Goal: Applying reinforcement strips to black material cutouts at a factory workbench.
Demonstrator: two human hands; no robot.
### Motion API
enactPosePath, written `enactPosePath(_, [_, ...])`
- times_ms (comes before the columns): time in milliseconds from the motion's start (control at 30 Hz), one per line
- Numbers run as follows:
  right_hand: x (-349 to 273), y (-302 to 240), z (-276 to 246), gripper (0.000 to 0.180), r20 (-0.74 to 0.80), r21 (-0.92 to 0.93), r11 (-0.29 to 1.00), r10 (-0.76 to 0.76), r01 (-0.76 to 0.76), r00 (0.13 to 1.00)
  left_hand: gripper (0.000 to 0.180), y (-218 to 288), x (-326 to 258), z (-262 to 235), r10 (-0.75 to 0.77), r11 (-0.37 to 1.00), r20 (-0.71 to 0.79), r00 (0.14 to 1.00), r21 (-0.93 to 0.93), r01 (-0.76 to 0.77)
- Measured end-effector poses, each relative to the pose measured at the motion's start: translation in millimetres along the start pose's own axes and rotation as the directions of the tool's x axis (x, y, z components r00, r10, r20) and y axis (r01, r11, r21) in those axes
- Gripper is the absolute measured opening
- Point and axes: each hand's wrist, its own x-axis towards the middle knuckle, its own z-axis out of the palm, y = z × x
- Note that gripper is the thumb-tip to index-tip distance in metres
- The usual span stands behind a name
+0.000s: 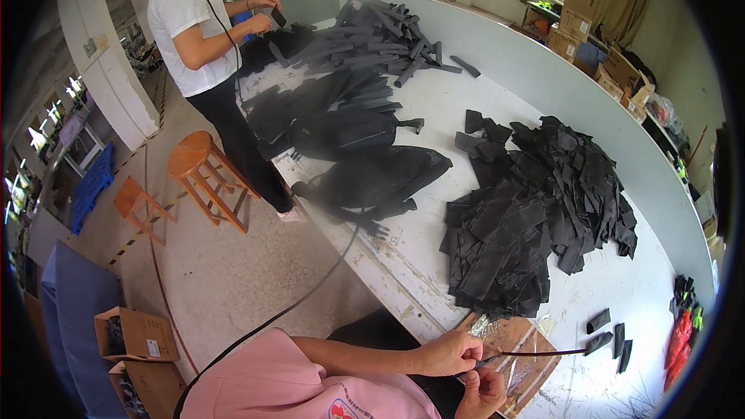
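Observation:
Both of my hands are close together at the table's near edge, above a brown board [535, 351] partly covered with shiny tape. My left hand [448, 354] is closed in a pinch on a small black fabric piece [486, 362]. Just below it, my right hand [483, 393] pinches the same piece; its lower fingers are curled. A thin dark rod [535, 354] runs from the fabric toward the right, its far end at a black fabric tube [598, 343]. Several more short black tubes [618, 339] lie beside it. The fingers hide how rod and fabric meet.
A large heap of flat black fabric pieces [535, 209] lies beyond my hands. Farther off are black bundles [372, 178] and piled dark tubes [380, 39]. Another person [194, 23] stands at the table's left side, near a wooden stool [203, 157]. A red bag [677, 349] lies far right.

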Motion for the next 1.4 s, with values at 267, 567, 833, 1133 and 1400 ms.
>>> enactPosePath(267, [1.6, -8.0, 1.9, 0.010, -0.021, -0.001, 0.999, -0.036, 0.036, 0.999, 0.003, -0.5, 0.2, -0.6, -0.039, 0.998, 0.031, 0.999, -0.055, 0.041])
enactPosePath(567, [1.9, -7.9, 2.0, 0.010, -0.015, -0.007, 0.998, -0.055, 0.055, 0.998, 0.004, -0.7, 0.5, -1.8, -0.062, 0.996, 0.050, 0.997, -0.068, 0.066])
enactPosePath(833, [2.1, -9.2, 2.1, 0.011, -0.003, 0.002, 0.999, -0.045, 0.045, 0.999, 0.004, -1.8, 0.9, -1.9, -0.070, 0.995, 0.058, 0.996, -0.067, 0.074])
enactPosePath(1133, [1.5, -7.6, 1.9, 0.012, -0.006, -0.001, 0.999, -0.033, 0.033, 0.999, 0.004, -2.1, 1.0, -2.7, -0.086, 0.993, 0.061, 0.994, -0.080, 0.091])
enactPosePath(1400, [1.2, -5.5, 2.6, 0.011, 0.005, 0.056, 0.998, 0.002, -0.002, 1.000, 0.005, -0.8, 0.9, -3.6, -0.095, 0.993, 0.063, 0.994, -0.066, 0.099])
